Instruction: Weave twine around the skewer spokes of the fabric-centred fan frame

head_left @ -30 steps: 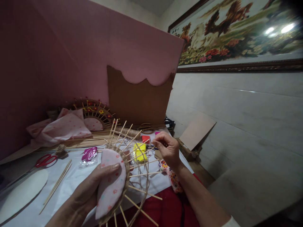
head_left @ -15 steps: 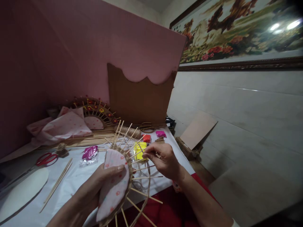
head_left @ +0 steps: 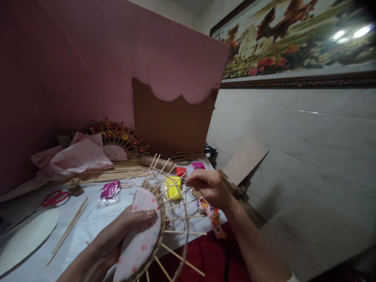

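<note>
My left hand (head_left: 117, 241) grips a half-round pad covered in pink dotted cloth (head_left: 141, 235), thumb pressed on its face. Bamboo skewers (head_left: 176, 233) fan out from the pad's rim, and jute twine (head_left: 182, 213) runs woven between them. My right hand (head_left: 207, 186) is closed in a pinch at the outer skewers, holding the twine strand. A finished fan piece with red and yellow decorations (head_left: 117, 139) stands at the back of the table.
On the white table (head_left: 88, 223) lie red scissors (head_left: 54, 197), loose skewers (head_left: 69, 229), a white oval cutout (head_left: 26, 239), packets of magenta (head_left: 111, 190), yellow (head_left: 173, 188) and red (head_left: 180, 171) clay, a twine spool (head_left: 154, 161), pink cloth (head_left: 78, 156). A pink and cardboard backdrop (head_left: 173, 117) stands behind.
My right hand moved in toward the skewers, then drew back out to the right with the twine. The fan piece tilted slightly in my left hand.
</note>
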Motion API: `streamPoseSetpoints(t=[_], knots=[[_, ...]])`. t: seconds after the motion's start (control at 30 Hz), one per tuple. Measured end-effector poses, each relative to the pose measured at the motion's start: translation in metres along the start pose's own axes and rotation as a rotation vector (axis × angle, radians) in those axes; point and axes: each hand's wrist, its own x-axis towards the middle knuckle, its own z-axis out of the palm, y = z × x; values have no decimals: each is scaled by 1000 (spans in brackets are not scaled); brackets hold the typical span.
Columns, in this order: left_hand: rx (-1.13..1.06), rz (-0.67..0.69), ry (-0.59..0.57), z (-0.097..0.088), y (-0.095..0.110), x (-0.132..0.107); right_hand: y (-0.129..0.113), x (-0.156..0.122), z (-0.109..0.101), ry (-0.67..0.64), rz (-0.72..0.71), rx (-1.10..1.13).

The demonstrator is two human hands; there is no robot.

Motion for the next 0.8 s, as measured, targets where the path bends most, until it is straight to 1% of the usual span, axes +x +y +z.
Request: streamPoseSetpoints(t=[0.1,0.2,0.3,0.37,0.47,0.6,0.8], knots=[[-10,-33,-17,0,0,-1,8,2,-5,28,39,4],[-58,-42,1,-4,-1,1,16,2,-6,40,154,69],[-114,-22,44,-10,-2,3,21,1,-2,73,282,161],[-132,-7,51,-12,-3,3,22,1,5,66,332,197],[-124,-3,37,-12,-3,2,21,-1,17,4,351,202],[-109,5,0,-8,-3,-1,19,-3,29,-50,325,218],[-144,13,-25,-6,-4,-2,18,-5,35,-28,307,167]])
